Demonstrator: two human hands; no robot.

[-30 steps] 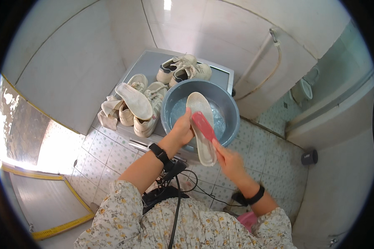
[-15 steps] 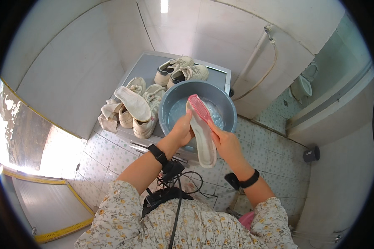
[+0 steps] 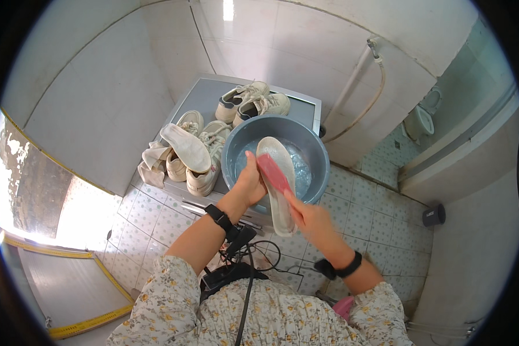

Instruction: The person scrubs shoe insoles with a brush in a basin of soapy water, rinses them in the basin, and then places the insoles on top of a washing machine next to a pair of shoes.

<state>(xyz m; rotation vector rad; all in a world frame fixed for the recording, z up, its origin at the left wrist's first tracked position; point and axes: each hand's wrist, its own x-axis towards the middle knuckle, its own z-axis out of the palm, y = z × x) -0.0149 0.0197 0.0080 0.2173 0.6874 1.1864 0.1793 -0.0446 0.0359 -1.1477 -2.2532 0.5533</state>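
A pale shoe insole [image 3: 278, 151] is tilted over the front of a grey-blue basin [image 3: 235, 130] with water in it. My left hand [image 3: 249, 183] grips the insole by its left edge, the thumb showing on top. In my right hand [image 3: 312, 214] is a pink scrub brush [image 3: 274, 172], held by its handle and lying across the insole's face. The brush hides its own bristles and part of the insole.
Left of the basin, a second insole [image 3: 185, 148] rests on a pair of off-white sneakers [image 3: 200, 183] beside pale cloth-like pieces [image 3: 153, 161]. Another pair [image 3: 262, 105] stands behind, all on a grey cabinet top [image 3: 199, 95]. A hose [image 3: 380, 86] hangs on the wall.
The brush has come down the insole toward me with my right hand. More of the insole's far end shows above it now.
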